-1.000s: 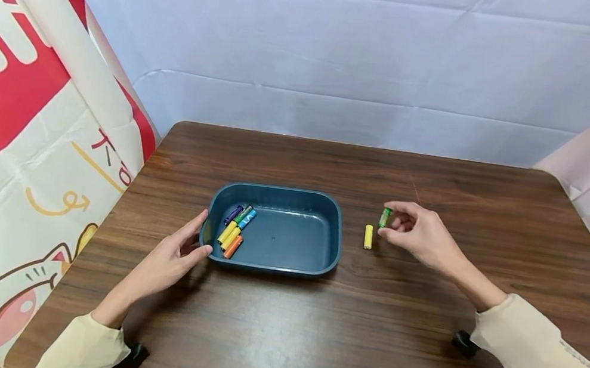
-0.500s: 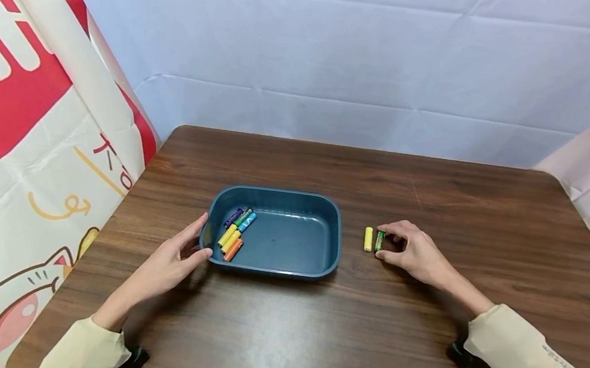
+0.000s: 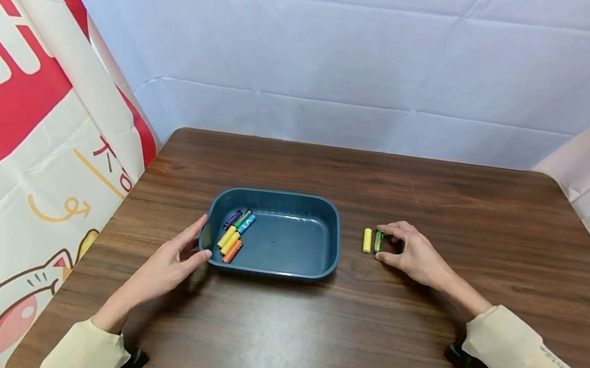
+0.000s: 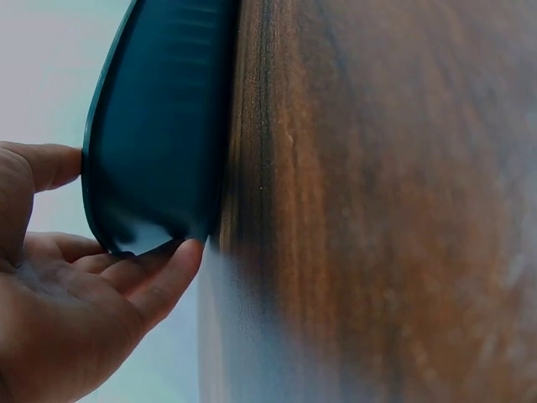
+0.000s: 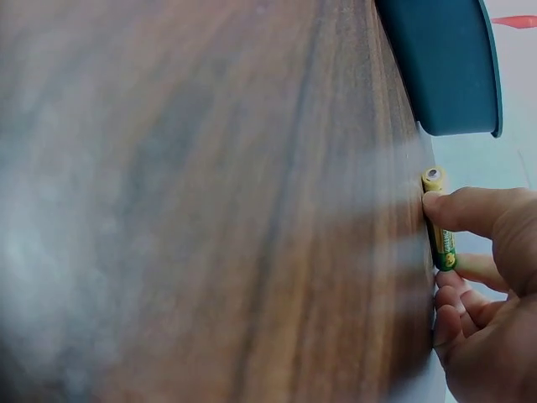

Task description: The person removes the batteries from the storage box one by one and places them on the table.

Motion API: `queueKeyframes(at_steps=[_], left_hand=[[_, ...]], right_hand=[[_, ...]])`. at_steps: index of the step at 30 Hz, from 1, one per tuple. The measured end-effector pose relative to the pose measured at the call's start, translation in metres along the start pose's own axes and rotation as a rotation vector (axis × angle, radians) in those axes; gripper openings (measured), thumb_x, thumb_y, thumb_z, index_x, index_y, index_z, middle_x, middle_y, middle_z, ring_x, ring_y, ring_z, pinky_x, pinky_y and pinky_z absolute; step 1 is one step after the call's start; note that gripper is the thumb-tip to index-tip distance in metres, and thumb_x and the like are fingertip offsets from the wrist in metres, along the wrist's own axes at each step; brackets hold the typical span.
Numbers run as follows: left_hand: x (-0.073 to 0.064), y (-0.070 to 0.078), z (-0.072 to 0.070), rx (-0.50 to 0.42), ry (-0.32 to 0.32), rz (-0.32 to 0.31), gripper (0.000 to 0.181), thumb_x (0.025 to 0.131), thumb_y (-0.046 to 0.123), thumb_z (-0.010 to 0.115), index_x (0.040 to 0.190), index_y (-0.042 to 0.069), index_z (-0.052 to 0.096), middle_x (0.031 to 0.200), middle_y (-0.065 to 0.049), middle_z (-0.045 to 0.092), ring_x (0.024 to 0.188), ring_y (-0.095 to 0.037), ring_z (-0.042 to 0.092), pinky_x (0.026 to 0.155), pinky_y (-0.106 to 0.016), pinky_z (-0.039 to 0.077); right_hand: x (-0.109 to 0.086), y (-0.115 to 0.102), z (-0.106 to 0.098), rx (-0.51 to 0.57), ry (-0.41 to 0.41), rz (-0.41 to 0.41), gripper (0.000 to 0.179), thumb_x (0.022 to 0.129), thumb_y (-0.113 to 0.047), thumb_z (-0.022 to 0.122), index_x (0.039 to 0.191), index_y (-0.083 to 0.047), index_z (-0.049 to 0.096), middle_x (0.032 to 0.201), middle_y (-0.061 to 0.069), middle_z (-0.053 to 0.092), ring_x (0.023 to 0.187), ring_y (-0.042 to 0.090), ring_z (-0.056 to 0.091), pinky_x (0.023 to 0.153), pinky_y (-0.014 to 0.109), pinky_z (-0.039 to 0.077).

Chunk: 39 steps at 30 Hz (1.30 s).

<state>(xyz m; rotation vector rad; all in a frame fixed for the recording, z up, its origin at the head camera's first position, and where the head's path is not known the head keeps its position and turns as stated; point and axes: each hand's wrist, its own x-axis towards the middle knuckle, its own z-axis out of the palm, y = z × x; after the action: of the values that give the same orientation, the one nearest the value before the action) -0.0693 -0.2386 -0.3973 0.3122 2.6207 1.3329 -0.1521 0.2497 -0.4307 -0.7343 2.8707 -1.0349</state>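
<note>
Lettering on the green battery [image 3: 378,241] is too small to read; the right hand's [image 3: 413,256] fingers pinch it at the desk [image 3: 268,331]. Print on the right sleeve [image 3: 521,346] is also illegible. The desk has dark wood grain; a creased pale cloth [image 3: 341,51] hangs beyond both hands' fingers, a printed curtain [image 3: 15,178] left of them. The left hand's [image 3: 170,261] fingers grasp one blue tray [image 3: 294,244] holding six batteries [image 3: 231,242] beside them. One yellow battery [image 3: 367,240] lies just left of the right fingers.
</note>
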Motion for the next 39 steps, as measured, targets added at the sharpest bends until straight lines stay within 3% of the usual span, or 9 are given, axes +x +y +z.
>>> queueKeyframes(at_steps=[12, 26, 30, 34, 39], left_hand=[[0.000, 0.000, 0.000, 0.001, 0.001, -0.008, 0.073, 0.106, 0.023, 0.060, 0.166, 0.010, 0.020, 0.165, -0.024, 0.028, 0.143, -0.047, 0.042, 0.107, -0.055, 0.042], [0.000, 0.001, 0.001, 0.013, 0.002, -0.010, 0.073, 0.107, 0.023, 0.060, 0.166, 0.011, 0.019, 0.166, -0.023, 0.028, 0.142, -0.046, 0.042, 0.107, -0.056, 0.042], [-0.001, -0.002, 0.001, 0.013, 0.001, -0.001, 0.073, 0.107, 0.024, 0.060, 0.166, 0.011, 0.020, 0.166, -0.022, 0.027, 0.143, -0.046, 0.042, 0.108, -0.055, 0.042], [0.000, -0.004, 0.001, 0.006, 0.002, 0.018, 0.073, 0.107, 0.024, 0.060, 0.166, 0.011, 0.019, 0.166, -0.022, 0.027, 0.144, -0.045, 0.041, 0.108, -0.055, 0.042], [0.002, -0.004, 0.002, 0.007, 0.009, 0.041, 0.073, 0.106, 0.025, 0.061, 0.166, 0.010, 0.020, 0.166, -0.020, 0.028, 0.142, -0.044, 0.044, 0.108, -0.055, 0.042]], right_hand=[[-0.002, -0.001, -0.002, 0.037, -0.016, 0.045, 0.059, 0.086, -0.008, 0.085, 0.137, 0.007, 0.061, 0.120, 0.016, 0.062, 0.100, 0.026, 0.056, 0.083, 0.041, 0.049], [-0.005, -0.005, -0.013, 0.059, -0.011, 0.045, 0.057, 0.089, -0.020, 0.084, 0.135, 0.006, 0.062, 0.117, 0.014, 0.064, 0.097, 0.024, 0.059, 0.075, 0.028, 0.050], [0.001, -0.024, -0.018, 0.072, 0.050, -0.007, 0.049, 0.091, -0.015, 0.081, 0.133, 0.005, 0.065, 0.111, 0.013, 0.066, 0.092, 0.021, 0.061, 0.074, 0.024, 0.051], [0.017, -0.059, -0.020, 0.103, 0.103, -0.093, 0.042, 0.091, -0.011, 0.080, 0.129, 0.002, 0.068, 0.105, 0.009, 0.068, 0.089, 0.019, 0.063, 0.074, 0.022, 0.053], [0.045, -0.105, -0.002, 0.157, 0.097, -0.157, 0.038, 0.090, -0.011, 0.082, 0.125, 0.001, 0.071, 0.100, 0.005, 0.068, 0.084, 0.016, 0.063, 0.071, 0.025, 0.053]])
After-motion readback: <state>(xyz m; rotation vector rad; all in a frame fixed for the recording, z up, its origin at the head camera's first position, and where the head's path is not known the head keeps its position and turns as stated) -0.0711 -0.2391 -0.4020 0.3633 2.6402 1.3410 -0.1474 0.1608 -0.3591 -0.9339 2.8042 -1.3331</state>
